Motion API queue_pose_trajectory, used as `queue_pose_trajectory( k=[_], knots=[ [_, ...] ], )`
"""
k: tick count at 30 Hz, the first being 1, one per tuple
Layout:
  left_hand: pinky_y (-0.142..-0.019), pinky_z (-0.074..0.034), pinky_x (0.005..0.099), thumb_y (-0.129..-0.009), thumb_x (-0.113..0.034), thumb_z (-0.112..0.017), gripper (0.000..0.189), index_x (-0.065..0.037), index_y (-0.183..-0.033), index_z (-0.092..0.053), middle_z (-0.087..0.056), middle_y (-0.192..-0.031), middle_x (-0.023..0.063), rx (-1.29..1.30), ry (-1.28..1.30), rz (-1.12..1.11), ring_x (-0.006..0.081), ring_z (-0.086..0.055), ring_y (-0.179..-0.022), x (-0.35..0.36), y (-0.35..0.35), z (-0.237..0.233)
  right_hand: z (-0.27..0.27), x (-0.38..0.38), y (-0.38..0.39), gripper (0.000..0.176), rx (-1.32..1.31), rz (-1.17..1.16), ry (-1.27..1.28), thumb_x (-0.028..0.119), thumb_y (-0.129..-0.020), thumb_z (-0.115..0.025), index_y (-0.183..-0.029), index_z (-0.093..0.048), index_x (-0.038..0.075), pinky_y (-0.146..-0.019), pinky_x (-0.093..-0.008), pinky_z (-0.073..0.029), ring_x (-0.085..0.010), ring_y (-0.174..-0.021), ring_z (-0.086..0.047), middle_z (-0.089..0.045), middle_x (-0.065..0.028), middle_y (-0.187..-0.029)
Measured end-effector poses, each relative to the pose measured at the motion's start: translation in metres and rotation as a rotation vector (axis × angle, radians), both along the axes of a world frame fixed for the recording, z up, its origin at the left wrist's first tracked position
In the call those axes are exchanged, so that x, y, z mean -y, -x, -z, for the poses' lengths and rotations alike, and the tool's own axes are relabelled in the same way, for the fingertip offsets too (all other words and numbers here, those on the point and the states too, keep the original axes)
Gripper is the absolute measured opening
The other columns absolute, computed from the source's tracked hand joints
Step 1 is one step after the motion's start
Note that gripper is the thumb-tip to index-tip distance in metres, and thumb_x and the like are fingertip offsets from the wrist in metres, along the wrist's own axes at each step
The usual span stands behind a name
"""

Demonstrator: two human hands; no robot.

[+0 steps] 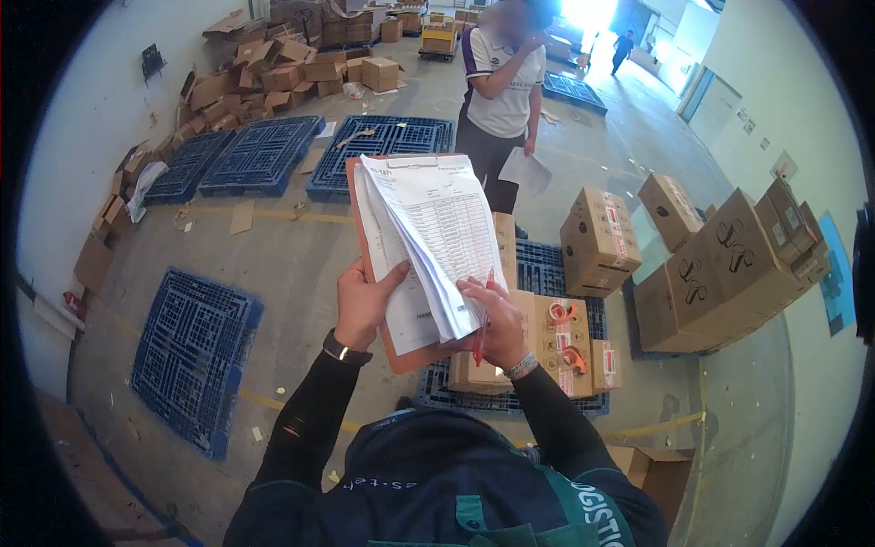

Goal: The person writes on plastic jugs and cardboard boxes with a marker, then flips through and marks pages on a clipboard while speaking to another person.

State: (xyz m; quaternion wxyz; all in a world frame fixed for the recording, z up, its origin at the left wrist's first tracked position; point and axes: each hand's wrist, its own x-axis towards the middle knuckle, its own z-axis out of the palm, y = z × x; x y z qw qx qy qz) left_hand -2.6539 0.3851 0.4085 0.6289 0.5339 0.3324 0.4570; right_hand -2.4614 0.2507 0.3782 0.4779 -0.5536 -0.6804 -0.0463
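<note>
A brown clipboard (401, 361) with a stack of printed sheets (447, 228) is held up in front of me, its metal clip at the far end. My left hand (363, 301) grips the clipboard's left edge, thumb over the papers. On the right side, my right hand (495, 326) holds the lower corner of the sheets, with a red pen (481, 335) between its fingers. The upper sheets are bent and lifted off those beneath. A printed table shows on the top sheet.
A person (501, 82) stands beyond the clipboard, holding papers (526, 171). Cartons (597, 239) and orange tape dispensers (572, 359) are at right, some on a blue pallet (538, 264). Another blue pallet (193, 351) lies at left. Piled boxes (278, 77) line the back left.
</note>
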Motion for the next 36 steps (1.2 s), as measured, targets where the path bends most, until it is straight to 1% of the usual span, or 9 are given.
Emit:
queue_pose_trajectory(
  k=[4, 7, 14, 17, 20, 23, 26, 29, 36],
  knots=[
    [-0.076, -0.055, 0.0279, -0.089, -0.011, -0.077, 0.031, 0.004, -0.112, -0.065, -0.073, -0.103, 0.0122, 0.005, -0.012, 0.008, 0.0136, -0.069, -0.086, -0.001, 0.001, -0.002, 0.007, -0.002, -0.006, 0.041, -0.119, -0.049, 0.040, 0.015, -0.079, -0.075, -0.116, -0.059, 0.009, -0.100, -0.0470, -0.049, -0.0351, -0.111, -0.068, -0.071, -0.0150, -0.113],
    [-0.077, -0.056, 0.0291, -0.090, -0.010, -0.075, 0.028, 0.004, -0.112, -0.065, -0.072, -0.106, 0.0122, -0.025, -0.005, 0.031, 0.0144, -0.069, -0.088, -0.005, 0.007, 0.003, 0.009, 0.003, -0.011, 0.037, -0.297, 0.023, 0.168, 0.011, -0.080, -0.073, -0.114, -0.060, 0.007, -0.087, -0.0423, -0.055, -0.0362, -0.101, -0.070, -0.071, -0.0171, -0.108],
    [-0.074, -0.055, 0.0261, -0.093, -0.011, -0.072, 0.039, 0.004, -0.124, -0.054, -0.073, -0.099, 0.0142, 0.046, -0.026, -0.025, 0.0129, -0.070, -0.085, 0.004, 0.006, -0.012, -0.015, 0.002, -0.004, 0.028, -0.339, -0.007, 0.188, 0.025, -0.100, -0.060, -0.113, -0.063, 0.001, -0.077, -0.0354, -0.054, -0.0263, -0.085, -0.071, -0.070, -0.0165, -0.091],
    [-0.075, -0.054, 0.0253, -0.094, -0.011, -0.070, 0.047, 0.001, -0.132, -0.046, -0.072, -0.098, 0.0166, 0.101, -0.124, -0.105, 0.0133, -0.070, -0.088, 0.000, 0.009, 0.000, -0.006, 0.002, -0.006, 0.031, -0.380, -0.044, 0.218, 0.027, -0.101, -0.058, -0.117, -0.062, 0.000, -0.077, -0.0335, -0.052, -0.0208, -0.083, -0.069, -0.069, -0.0155, -0.088],
    [-0.078, -0.053, 0.0253, -0.095, -0.012, -0.069, 0.037, 0.001, -0.127, -0.054, -0.071, -0.099, 0.0150, 0.112, -0.258, -0.157, 0.0128, -0.068, -0.092, -0.004, 0.011, 0.006, -0.007, 0.003, -0.011, 0.033, -0.408, -0.020, 0.373, 0.028, -0.102, -0.057, -0.118, -0.063, 0.000, -0.077, -0.0322, -0.052, -0.0160, -0.082, -0.066, -0.068, -0.0156, -0.086],
    [-0.082, -0.052, 0.0260, -0.095, -0.011, -0.068, 0.026, 0.001, -0.118, -0.062, -0.071, -0.100, 0.0118, -0.134, -0.458, -0.141, 0.0124, -0.066, -0.094, -0.014, 0.023, 0.014, -0.008, 0.003, -0.013, 0.036, -0.409, -0.065, 0.403, 0.028, -0.103, -0.054, -0.121, -0.061, -0.002, -0.082, -0.0304, -0.050, -0.0143, -0.087, -0.063, -0.069, -0.0128, -0.094],
    [-0.085, -0.050, 0.0265, -0.095, -0.009, -0.068, 0.019, 0.001, -0.111, -0.067, -0.071, -0.103, 0.0094, -0.110, -0.319, -0.180, 0.0125, -0.064, -0.096, -0.007, 0.021, 0.005, -0.003, -0.002, -0.006, 0.038, -0.720, -0.107, 0.258, 0.029, -0.105, -0.052, -0.121, -0.060, -0.004, -0.088, -0.0294, -0.048, -0.0131, -0.097, -0.061, -0.069, -0.0097, -0.104],
    [-0.087, -0.051, 0.0277, -0.092, -0.007, -0.070, 0.026, 0.002, -0.116, -0.065, -0.071, -0.105, 0.0104, -0.042, -0.297, -0.163, 0.0140, -0.065, -0.099, -0.007, 0.022, 0.006, -0.007, -0.006, -0.007, 0.041, -0.873, -0.097, 0.208, 0.030, -0.106, -0.050, -0.123, -0.059, -0.006, -0.092, -0.0291, -0.046, -0.0128, -0.105, -0.058, -0.066, -0.0087, -0.113],
    [-0.088, -0.054, 0.0301, -0.083, -0.006, -0.079, 0.039, 0.005, -0.117, -0.062, -0.071, -0.109, 0.0138, -0.020, -0.332, -0.145, 0.0166, -0.068, -0.099, -0.008, 0.024, 0.004, -0.006, -0.007, -0.005, 0.042, -0.786, -0.076, 0.225, 0.033, -0.105, -0.051, -0.124, -0.060, -0.004, -0.090, -0.0313, -0.049, -0.0147, -0.101, -0.061, -0.069, -0.0107, -0.107]
  ],
)
